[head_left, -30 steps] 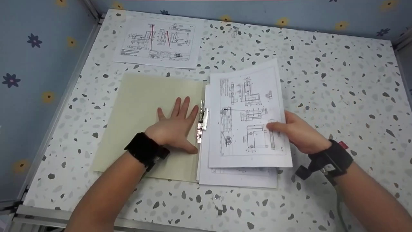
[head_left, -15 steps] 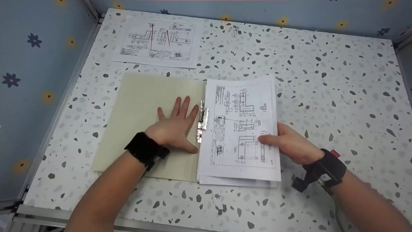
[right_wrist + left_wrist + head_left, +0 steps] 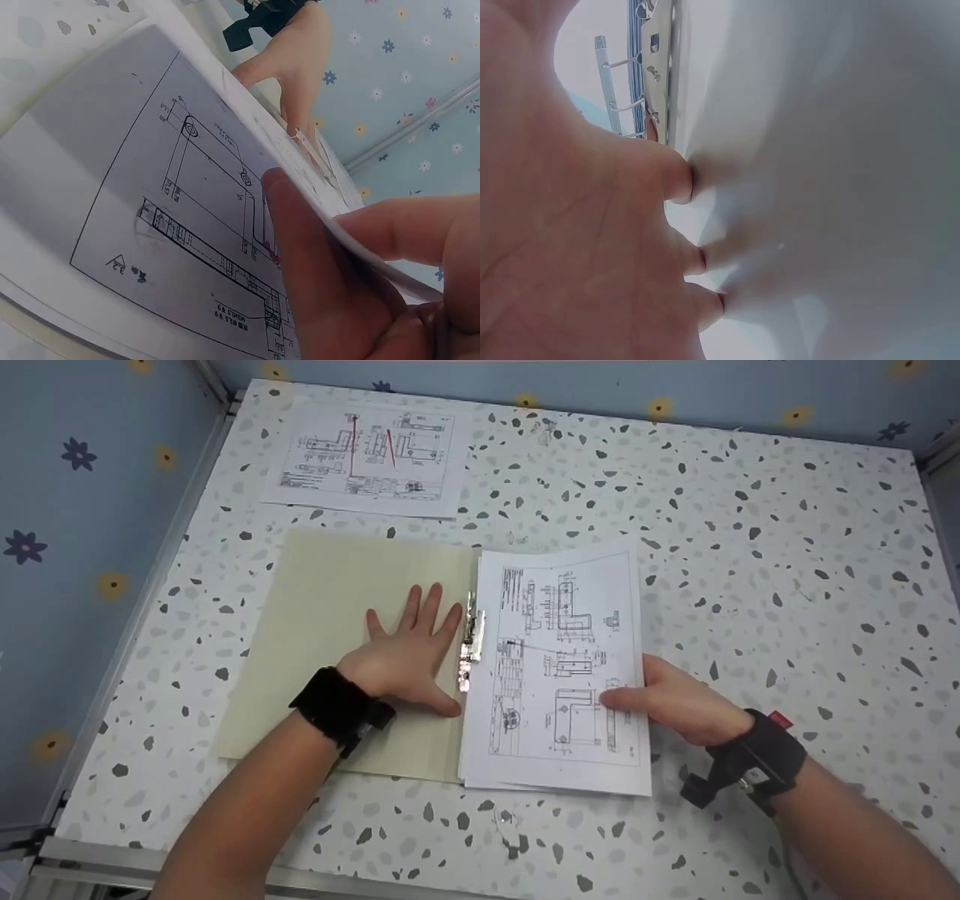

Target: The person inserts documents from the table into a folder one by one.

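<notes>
A pale yellow file folder (image 3: 337, 570) lies spread on the table, with a metal clip (image 3: 471, 641) along its spine. My left hand (image 3: 401, 660) rests on the folder's inner cover, fingers straight and spread, the thumb near the clip. Over the right half lies a sheet of paper (image 3: 525, 765) printed with a technical drawing, on top of other sheets. My right hand (image 3: 682, 701) pinches its right edge, thumb above and fingers beneath. From the right wrist, the sheet (image 3: 112, 165) shows bent up off the page below. Prongs of the clip (image 3: 656, 67) show in the left wrist view.
Another drawing sheet (image 3: 300, 491) with red marks lies at the table's back left. The speckled table (image 3: 750, 547) meets flower-patterned walls (image 3: 90, 495) at the left and back. A cable (image 3: 787, 855) hangs from the right wrist strap.
My right hand has moved left and down with the sheet, which now lies nearly lined up over the stack beside the clip. The left hand has stayed still.
</notes>
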Tool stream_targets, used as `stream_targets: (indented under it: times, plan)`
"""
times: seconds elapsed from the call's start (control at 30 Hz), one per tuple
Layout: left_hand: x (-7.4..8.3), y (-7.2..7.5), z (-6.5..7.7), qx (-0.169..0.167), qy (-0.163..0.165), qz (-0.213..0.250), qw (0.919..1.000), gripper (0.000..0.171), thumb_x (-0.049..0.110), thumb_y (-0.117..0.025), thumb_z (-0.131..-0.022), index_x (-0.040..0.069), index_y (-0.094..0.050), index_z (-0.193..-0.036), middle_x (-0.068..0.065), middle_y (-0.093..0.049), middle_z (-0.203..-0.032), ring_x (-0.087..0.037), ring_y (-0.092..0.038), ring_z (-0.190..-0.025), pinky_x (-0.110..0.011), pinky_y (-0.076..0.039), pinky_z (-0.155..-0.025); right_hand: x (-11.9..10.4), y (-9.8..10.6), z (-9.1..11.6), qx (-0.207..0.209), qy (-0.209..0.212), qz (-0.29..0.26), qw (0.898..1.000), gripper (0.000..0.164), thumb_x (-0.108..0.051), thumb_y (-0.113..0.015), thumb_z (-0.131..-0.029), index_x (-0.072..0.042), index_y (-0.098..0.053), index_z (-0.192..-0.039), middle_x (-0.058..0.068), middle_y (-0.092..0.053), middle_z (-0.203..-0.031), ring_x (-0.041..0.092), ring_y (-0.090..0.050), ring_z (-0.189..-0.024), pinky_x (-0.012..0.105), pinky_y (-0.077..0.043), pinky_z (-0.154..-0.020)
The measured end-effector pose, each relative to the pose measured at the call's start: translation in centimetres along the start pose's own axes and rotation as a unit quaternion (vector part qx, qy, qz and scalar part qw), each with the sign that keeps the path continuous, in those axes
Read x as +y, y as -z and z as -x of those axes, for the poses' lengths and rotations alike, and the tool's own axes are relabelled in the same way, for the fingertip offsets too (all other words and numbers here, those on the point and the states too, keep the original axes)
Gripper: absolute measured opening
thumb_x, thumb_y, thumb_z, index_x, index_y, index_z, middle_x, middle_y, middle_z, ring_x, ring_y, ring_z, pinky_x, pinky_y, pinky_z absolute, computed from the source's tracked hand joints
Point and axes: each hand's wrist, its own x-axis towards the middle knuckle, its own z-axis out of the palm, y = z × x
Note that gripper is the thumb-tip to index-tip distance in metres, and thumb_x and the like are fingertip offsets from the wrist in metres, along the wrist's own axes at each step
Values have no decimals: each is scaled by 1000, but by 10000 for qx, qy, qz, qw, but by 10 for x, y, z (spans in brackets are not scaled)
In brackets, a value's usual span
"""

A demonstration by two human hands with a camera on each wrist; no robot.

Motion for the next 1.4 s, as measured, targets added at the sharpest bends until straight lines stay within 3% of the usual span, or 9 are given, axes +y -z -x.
stream_targets:
  times: [0.23, 0.37, 0.5, 0.7, 0.83, 1.0, 1.13, 1.27, 1.4]
  plan:
    - [1, -1, 0, 10, 13, 32, 10000, 137, 74, -72, -64, 19, 9, -160, -15, 30, -160, -36, 27, -145, -85, 0, -96, -3, 0, 1, 46, 39, 183, 9998, 64, -4, -65, -93, -18, -38, -149, 14, -65, -128, 37, -66, -109, 48, -54, -90]
    - [1, -1, 0, 15, 29, 36, 10000, 138, 74, -73, -64, 19, 9, -160, -15, 30, -160, -36, 27, -145, -85, 0, -97, -8, 1, 5, 433, 51, 702, 9966, 74, -11, -71, -91, -21, -32, -153, 12, -65, -126, 33, -68, -106, 47, -54, -88]
    - [2, -1, 1, 17, 53, 43, 10000, 137, 74, -73, -64, 18, 8, -160, -15, 30, -160, -36, 27, -145, -85, 0, -96, -13, 3, 9, 1072, 13, 1667, 9802, 90, -25, -75, -89, -20, -19, -159, 12, -59, -129, 28, -64, -108, 43, -52, -88]
    - [2, -2, -1, 21, 48, 67, 10000, 136, 73, -72, -65, 18, 8, -160, -14, 30, -160, -36, 27, -146, -85, 0, -96, -17, 5, 12, 1650, 266, 2581, 9515, 110, -28, -77, -87, -20, 3, -161, 14, -28, -155, 32, -46, -128, 47, -47, -95]
    - [2, -2, -1, 19, 40, 90, 9999, 136, 73, -73, -65, 18, 8, -160, -14, 30, -160, -36, 27, -146, -85, 0, -96, -16, 6, 13, 1685, 398, 2599, 9500, 110, -28, -77, -87, -21, 3, -161, 14, -14, -163, 35, -35, -139, 51, -44, -102]
    - [0, 1, 1, 103, -25, 22, 9999, 137, 77, -73, -65, 18, 6, -160, -15, 26, -161, -37, 23, -147, -84, -3, -98, -18, 6, 12, 1667, 510, 2493, 9526, 107, -29, -76, -88, -22, 1, -161, 11, -11, -164, 35, -30, -141, 51, -44, -102]
    - [-1, 5, 4, 167, -95, -31, 9998, 130, 78, -68, -70, 17, 3, -161, -14, 25, -162, -37, 19, -148, -84, -6, -99, -21, 6, 12, 1794, 718, 2519, 9482, 103, -29, -75, -89, -22, -2, -162, 5, -9, -166, 33, -26, -144, 50, -42, -103]
    - [-2, 19, 7, 232, -29, 28, 9997, 119, 74, -62, -80, 16, 3, -161, -9, 29, -161, -34, 17, -149, -81, -9, -102, -26, 6, 14, 1942, 885, 2571, 9425, 100, -30, -74, -90, -25, -4, -161, 1, -9, -166, 33, -23, -146, 53, -38, -107]
    - [1, 44, 10, 260, 58, -43, 9996, 111, 68, -58, -87, 13, 4, -160, -7, 27, -162, -33, 18, -149, -75, -8, -108, -31, 7, 17, 2017, 934, 2565, 9406, 98, -32, -73, -91, -28, -4, -161, 4, -11, -165, 34, -22, -146, 56, -35, -109]
